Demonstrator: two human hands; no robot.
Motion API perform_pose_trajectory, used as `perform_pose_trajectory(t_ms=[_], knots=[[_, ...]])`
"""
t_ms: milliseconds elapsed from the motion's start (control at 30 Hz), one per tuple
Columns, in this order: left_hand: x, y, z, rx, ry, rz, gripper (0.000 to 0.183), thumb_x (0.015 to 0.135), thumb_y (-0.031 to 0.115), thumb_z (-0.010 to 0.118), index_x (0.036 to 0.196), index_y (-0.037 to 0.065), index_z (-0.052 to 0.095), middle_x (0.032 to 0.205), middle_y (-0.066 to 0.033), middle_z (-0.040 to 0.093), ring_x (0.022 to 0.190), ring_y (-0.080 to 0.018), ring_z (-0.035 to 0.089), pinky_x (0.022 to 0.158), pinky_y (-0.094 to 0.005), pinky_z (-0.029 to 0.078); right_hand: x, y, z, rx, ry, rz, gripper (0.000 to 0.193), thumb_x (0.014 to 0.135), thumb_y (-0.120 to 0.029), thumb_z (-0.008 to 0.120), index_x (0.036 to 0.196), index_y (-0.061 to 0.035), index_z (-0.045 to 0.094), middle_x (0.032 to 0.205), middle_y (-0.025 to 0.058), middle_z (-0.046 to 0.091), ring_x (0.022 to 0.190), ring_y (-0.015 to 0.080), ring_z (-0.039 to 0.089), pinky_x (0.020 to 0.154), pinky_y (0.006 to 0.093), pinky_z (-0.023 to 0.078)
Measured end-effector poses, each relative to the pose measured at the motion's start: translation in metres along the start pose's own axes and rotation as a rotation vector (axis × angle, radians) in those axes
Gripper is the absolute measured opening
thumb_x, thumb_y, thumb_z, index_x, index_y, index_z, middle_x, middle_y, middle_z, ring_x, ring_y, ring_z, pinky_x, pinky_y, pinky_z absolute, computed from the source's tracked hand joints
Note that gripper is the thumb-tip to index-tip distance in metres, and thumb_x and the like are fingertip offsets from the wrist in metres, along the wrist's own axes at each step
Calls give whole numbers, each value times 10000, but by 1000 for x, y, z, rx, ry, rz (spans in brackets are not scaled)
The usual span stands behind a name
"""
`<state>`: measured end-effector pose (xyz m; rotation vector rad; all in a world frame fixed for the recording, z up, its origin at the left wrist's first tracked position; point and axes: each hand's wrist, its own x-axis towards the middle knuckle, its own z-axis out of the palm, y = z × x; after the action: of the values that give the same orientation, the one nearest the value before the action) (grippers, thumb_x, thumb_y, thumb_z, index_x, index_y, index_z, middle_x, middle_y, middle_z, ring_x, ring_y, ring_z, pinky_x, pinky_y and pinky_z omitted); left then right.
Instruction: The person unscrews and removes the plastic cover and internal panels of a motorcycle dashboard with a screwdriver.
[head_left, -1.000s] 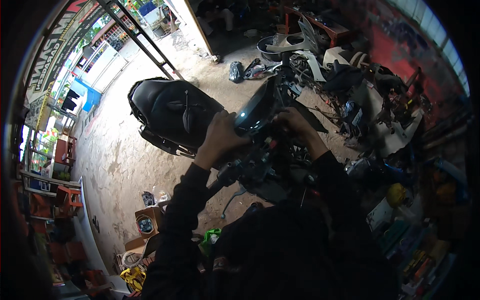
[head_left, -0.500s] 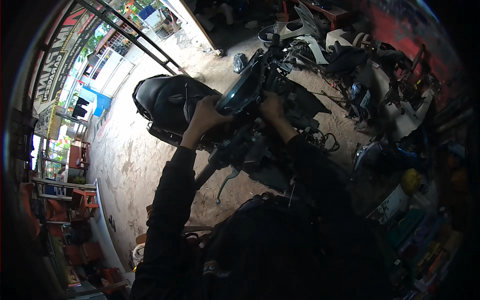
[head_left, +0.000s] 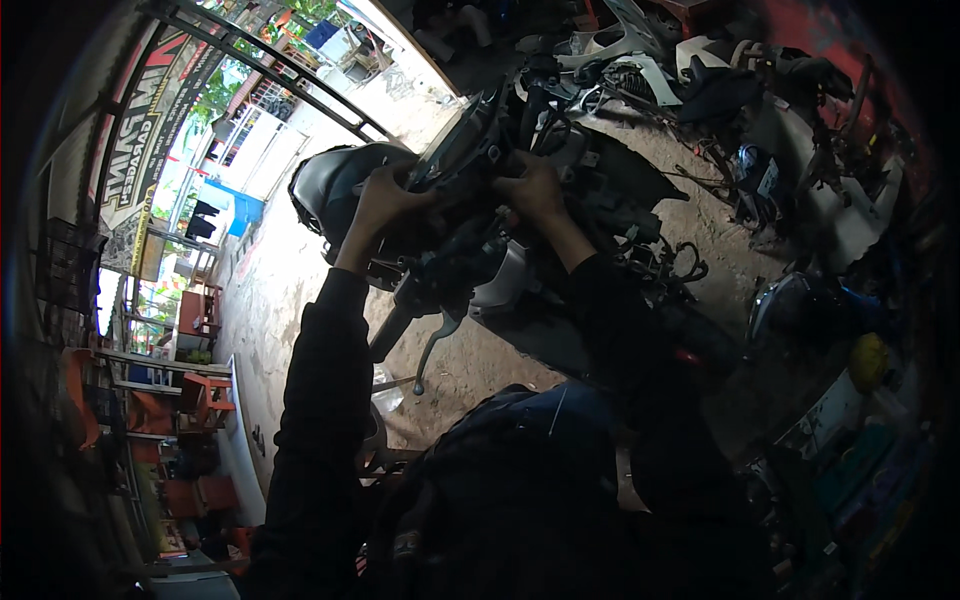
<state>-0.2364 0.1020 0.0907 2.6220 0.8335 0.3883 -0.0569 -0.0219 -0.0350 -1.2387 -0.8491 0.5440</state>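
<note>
Both of my hands grip a dark, glossy scooter cover (head_left: pixel 462 160) above the handlebar area of a partly stripped scooter. My left hand (head_left: pixel 385 208) has its thumb and fingers closed around the near left edge. On the other side, my right hand (head_left: pixel 537 194) pinches the cover's right edge; some fingertips are hidden behind it. The cover is tilted, with its dark inner side partly facing me. Below my left hand stick out a handlebar grip (head_left: pixel 391 330) and a brake lever (head_left: pixel 432 350). Behind that hand shows the black seat (head_left: pixel 335 188).
Loose fairings and scooter parts (head_left: pixel 745 180) lie heaped on the dirt floor (head_left: pixel 290 330) at the right. A blue box (head_left: pixel 243 210) and orange-red chairs (head_left: pixel 208 395) stand at the left. A yellow round object (head_left: pixel 870 362) sits near the right rim.
The cover has tipped, so its inner side shows more, and both hands have moved up and slightly left with it. The head view has shifted, and the surroundings sit further right.
</note>
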Motion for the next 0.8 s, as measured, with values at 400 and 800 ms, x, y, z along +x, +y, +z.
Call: perform_pose_trajectory(t_ms=[400,800], knots=[[-4,17,1,-48,-36,-41,494,678,275,786,1049,-28,663,850,-103,695,763,-132,639,727,-291,497,7,7,8,-48,49,78,488,693,-253,666,1106,2,624,705,172,671,509,237,655,620,338,545],[-10,43,3,-195,-63,-69,517,730,158,772,1164,-59,593,994,-95,681,869,-131,633,783,-259,488,28,8,11,-83,122,243,361,752,-249,548,917,51,664,908,251,672,873,366,671,749,400,509]])
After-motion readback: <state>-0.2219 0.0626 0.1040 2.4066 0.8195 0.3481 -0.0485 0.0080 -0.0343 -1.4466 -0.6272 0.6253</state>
